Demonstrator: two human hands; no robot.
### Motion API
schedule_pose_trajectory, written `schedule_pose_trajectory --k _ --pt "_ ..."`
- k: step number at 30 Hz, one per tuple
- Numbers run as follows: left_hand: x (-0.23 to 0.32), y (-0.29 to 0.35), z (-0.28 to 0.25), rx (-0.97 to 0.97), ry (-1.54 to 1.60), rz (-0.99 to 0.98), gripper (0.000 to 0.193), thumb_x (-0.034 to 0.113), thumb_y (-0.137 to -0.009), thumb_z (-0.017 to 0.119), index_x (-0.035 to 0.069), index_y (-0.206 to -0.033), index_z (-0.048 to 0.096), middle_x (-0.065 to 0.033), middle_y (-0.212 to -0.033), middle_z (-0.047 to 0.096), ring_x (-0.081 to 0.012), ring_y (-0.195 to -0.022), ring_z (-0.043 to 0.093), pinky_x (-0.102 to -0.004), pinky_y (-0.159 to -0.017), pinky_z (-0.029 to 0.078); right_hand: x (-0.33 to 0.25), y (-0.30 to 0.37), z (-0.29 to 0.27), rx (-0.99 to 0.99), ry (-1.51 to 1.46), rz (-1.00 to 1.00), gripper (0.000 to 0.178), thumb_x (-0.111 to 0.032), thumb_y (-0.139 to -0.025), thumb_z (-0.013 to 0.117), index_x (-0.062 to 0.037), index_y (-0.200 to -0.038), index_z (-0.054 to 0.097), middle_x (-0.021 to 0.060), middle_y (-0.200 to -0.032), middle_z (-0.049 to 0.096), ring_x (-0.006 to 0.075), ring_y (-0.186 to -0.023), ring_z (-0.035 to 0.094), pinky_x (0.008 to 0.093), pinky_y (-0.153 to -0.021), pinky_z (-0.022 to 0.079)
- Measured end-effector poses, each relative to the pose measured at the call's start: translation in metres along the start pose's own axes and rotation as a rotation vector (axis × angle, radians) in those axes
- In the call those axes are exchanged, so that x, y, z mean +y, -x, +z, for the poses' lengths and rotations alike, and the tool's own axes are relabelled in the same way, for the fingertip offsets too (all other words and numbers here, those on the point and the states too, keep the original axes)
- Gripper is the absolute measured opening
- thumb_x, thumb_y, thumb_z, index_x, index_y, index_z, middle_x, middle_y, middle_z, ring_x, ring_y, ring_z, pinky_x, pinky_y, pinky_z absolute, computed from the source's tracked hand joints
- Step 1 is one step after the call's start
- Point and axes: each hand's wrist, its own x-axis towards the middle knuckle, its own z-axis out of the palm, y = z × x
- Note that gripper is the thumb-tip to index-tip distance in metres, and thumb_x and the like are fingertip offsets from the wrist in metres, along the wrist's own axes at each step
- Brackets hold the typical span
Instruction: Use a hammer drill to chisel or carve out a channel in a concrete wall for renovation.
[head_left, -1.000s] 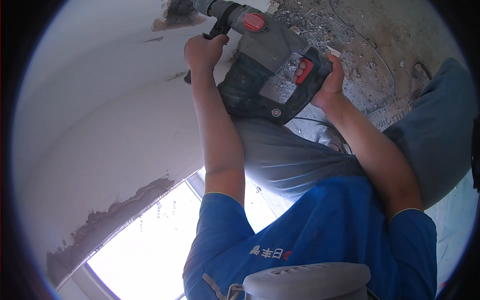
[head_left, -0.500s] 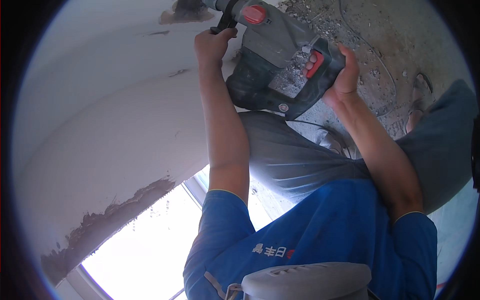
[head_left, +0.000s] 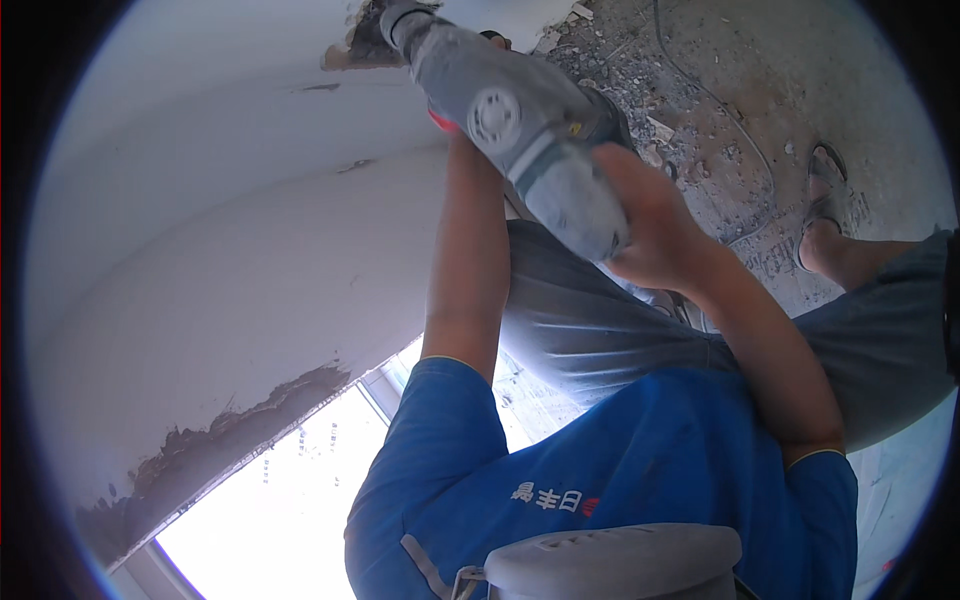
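A dusty grey rotary hammer [head_left: 500,120] slants across the upper middle, its front end up against a broken, dark hole [head_left: 365,40] in the white wall. My right hand [head_left: 655,215] is closed round its rear handle; the fingers' far side is out of sight. My left forearm [head_left: 465,240] runs up beneath the tool. The tool's body covers most of my left hand, which was round the side handle a moment earlier. A bit of something red shows beside the left wrist.
Rubble [head_left: 650,120] and a grey cable [head_left: 745,110] lie on the floor. A sandalled foot [head_left: 825,190] is at the right. The white wall [head_left: 230,220] curves along the left, with a rough bare strip [head_left: 200,460] above a bright window [head_left: 290,490].
The rotary hammer has rolled over, so its round side vent now faces up and its red trigger is hidden. My right hand has moved left and down; the right foot shows more.
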Motion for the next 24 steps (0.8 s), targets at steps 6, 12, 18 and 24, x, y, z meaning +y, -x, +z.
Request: schedule_pose_trajectory --k 6,12,18,24 --pt "-0.006 0.005 0.012 0.518 -0.519 -0.118 0.033 0.016 -0.080 0.071 0.005 -0.108 0.057 -0.0095 -0.103 0.061 -0.0195 -0.091 0.061 -0.0335 -0.071 0.053 0.027 0.031 0.023 -0.118 0.278 -0.086 0.049 -0.001 -0.061 0.071 0.0056 -0.106 0.052 0.0170 -0.101 0.057 0.0325 -0.097 0.058 0.0383 -0.080 0.050" --pt "-0.006 0.006 0.008 0.518 -0.426 0.051 0.028 0.004 -0.082 0.066 0.002 -0.108 0.055 -0.0118 -0.109 0.059 -0.0221 -0.101 0.058 -0.0355 -0.085 0.052 0.029 0.030 0.059 -0.058 0.406 -0.165 0.038 -0.001 -0.068 0.059 0.0064 -0.105 0.052 0.0156 -0.097 0.056 0.0291 -0.091 0.057 0.0356 -0.078 0.050" --pt "-0.004 -0.009 0.002 0.457 -0.438 0.088 0.025 0.002 -0.082 0.063 0.002 -0.106 0.055 -0.0133 -0.114 0.058 -0.0238 -0.114 0.054 -0.0435 -0.103 0.044 0.034 0.019 0.067 -0.029 0.455 -0.163 0.028 -0.006 -0.073 0.056 0.0032 -0.099 0.054 0.0116 -0.087 0.054 0.0263 -0.084 0.055 0.0337 -0.072 0.049" --pt "-0.009 -0.012 0.000 0.352 -0.267 0.176 0.022 0.005 -0.084 0.061 0.006 -0.106 0.058 -0.0100 -0.112 0.060 -0.0232 -0.118 0.051 -0.0510 -0.108 0.035 0.015 0.009 0.073 -0.041 0.518 -0.160 0.033 -0.008 -0.068 0.058 0.0036 -0.098 0.054 0.0117 -0.084 0.054 0.0264 -0.079 0.055 0.0347 -0.066 0.046"
